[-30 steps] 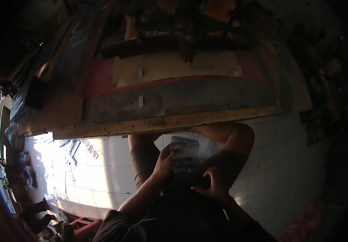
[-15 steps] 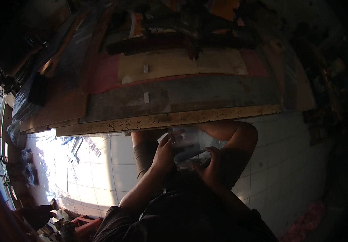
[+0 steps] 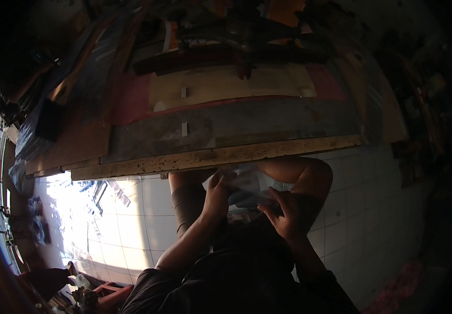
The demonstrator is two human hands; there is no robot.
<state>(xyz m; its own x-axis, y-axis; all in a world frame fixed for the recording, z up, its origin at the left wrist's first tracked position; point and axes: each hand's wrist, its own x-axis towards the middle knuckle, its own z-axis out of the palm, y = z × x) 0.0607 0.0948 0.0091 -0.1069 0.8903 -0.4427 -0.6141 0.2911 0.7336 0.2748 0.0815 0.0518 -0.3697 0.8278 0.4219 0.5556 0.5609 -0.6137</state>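
Now that the right hand (image 3: 284,213) comes up to the translucent sheet (image 3: 249,187), just below the frame's centre, I see both hands at it: the left hand (image 3: 216,198) pinches its left side, the right's grip I cannot tell

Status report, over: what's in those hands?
Left hand holds translucent greyish flat plastic-looking piece. Right hand at its near right corner; pinch unclear. Worn brown wooden table edge beyond.
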